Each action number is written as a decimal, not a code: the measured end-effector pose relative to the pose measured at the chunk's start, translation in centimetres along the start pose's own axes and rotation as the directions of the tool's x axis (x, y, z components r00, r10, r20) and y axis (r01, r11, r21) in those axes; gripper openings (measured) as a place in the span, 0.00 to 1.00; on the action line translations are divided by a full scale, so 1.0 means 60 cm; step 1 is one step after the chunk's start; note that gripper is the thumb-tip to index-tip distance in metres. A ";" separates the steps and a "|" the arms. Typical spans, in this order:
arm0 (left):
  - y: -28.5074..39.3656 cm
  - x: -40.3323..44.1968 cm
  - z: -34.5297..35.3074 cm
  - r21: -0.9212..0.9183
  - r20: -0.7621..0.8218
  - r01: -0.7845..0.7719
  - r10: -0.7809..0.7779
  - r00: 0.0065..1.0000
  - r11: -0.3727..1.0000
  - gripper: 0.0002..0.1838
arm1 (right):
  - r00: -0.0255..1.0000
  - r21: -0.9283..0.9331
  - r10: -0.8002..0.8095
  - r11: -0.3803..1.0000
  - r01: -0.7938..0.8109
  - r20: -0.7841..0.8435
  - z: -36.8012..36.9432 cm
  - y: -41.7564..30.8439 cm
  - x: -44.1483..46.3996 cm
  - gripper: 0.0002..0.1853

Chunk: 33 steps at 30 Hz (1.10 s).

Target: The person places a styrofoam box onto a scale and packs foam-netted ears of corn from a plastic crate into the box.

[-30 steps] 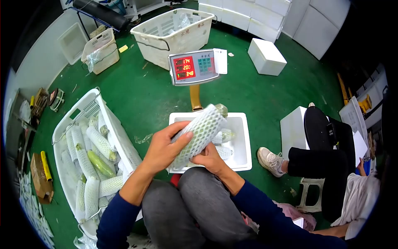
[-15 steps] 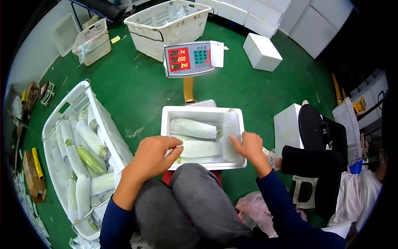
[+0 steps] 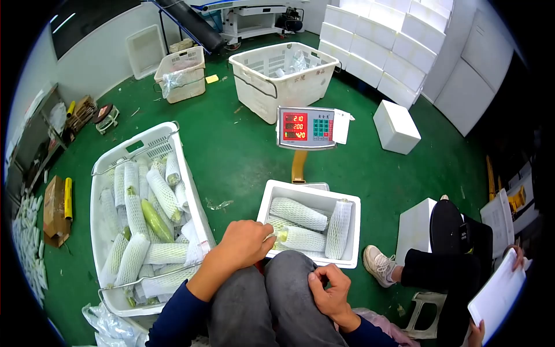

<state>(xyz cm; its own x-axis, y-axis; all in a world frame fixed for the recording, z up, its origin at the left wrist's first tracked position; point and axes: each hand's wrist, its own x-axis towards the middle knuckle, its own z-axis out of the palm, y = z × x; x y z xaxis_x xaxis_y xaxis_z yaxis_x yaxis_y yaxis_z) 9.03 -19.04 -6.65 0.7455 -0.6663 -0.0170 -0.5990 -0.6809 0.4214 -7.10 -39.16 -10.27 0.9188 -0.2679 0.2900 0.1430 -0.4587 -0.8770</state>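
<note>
In front of my knees stands a white foam box [image 3: 354, 231] with several long vegetables in white foam-net sleeves. One sleeved vegetable [image 3: 338, 230] lies along the box's right side; the others lie crosswise to its left. At the left wall, my left hand [image 3: 248, 246] has its fingertips together beside the bare pale-green end of a sleeved vegetable [image 3: 303, 238]. A small whitish bit shows at the fingertips; what they hold is unclear. My right hand [image 3: 330, 291] rests on my right knee, fingers curled, holding nothing visible.
A white crate [image 3: 199, 217] of sleeved vegetables stands left, one pale-green vegetable [image 3: 156, 221] bare. Behind the box rises a lit scale display [image 3: 306, 127]. Farther back are a larger crate [image 3: 283, 95] and stacked foam boxes [image 3: 378, 52]. A seated person's shoe [image 3: 380, 266] is right.
My right hand has left the right-hand sleeved vegetable and moved to my knee. My left hand stays near the box's left wall. The display's top reading went from 1.74 to 2.10; the view has shifted.
</note>
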 end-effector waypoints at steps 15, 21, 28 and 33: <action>-0.017 -0.001 0.012 -0.041 -0.008 -0.014 0.014 1.000 0.999 0.13 | 0.994 0.010 0.108 0.994 -0.108 -0.031 -0.001 0.030 0.002 0.05; -0.034 0.001 0.037 -0.133 -0.151 -0.031 0.011 0.988 0.991 0.13 | 0.923 -0.654 0.364 0.669 -0.353 -0.126 -0.034 0.255 0.143 0.29; -0.072 -0.104 0.029 -0.554 -0.610 0.091 -0.477 0.633 0.828 0.10 | 0.937 -0.738 0.285 0.583 -0.338 -0.204 0.002 0.343 0.179 0.36; -0.257 -0.245 0.051 -0.334 -0.667 0.527 -0.591 0.454 0.782 0.12 | 0.926 -0.762 0.303 0.538 -0.361 -0.226 0.021 0.304 0.179 0.41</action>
<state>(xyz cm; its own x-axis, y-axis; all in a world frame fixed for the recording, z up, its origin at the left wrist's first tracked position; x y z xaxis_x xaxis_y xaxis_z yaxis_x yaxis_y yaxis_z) 6.44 0.33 -15.68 0.8872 0.3029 0.3480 0.0223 -0.7816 0.6233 5.82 -49.34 -23.61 0.8111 -0.5781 0.0893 -0.5355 -0.7952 -0.2844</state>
